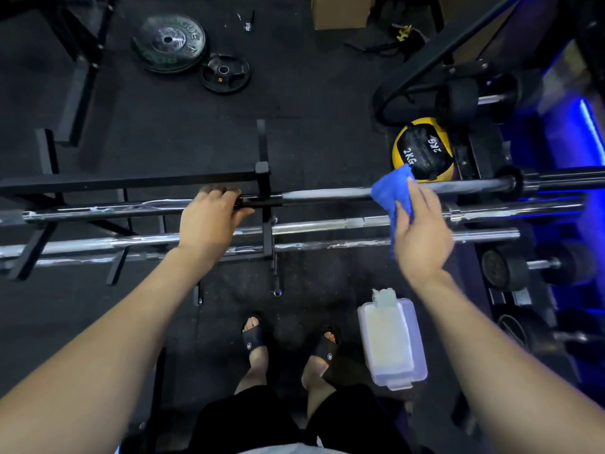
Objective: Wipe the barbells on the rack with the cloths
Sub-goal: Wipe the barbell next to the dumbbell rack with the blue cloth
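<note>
The top barbell (327, 194) lies crosswise on the black rack (265, 204), its shaft running from my left hand out to the collar at the right. My right hand (422, 237) has its grip closed on the blue cloth (393, 191), thumb and fingers pinching the fabric, and the cloth is bunched over and against that shaft. My left hand (209, 217) has its grip wrapped over the same bar where it crosses the rack upright, fingers curled down the far side.

Nearer to me, three more chrome barbells (327, 224) lie parallel on the lower rungs, close together (white streaks show on several of them). They sit between my body and the bar under the cloth, so both forearms reach across them.

Just beyond the cloth, a yellow and black medicine ball (425, 149) marked 2KG rests on the floor, nearly touching the cloth in this view. Black dumbbells (504, 267) stand on a stand at the right, near the bar ends.

On the floor by my right foot sits a translucent plastic container (393, 342), lid on, something pale at its far end. Farther off, a stack of weight plates (168, 42) and a smaller plate (225, 73) lie on the black mat, beside a cardboard box (342, 11).
</note>
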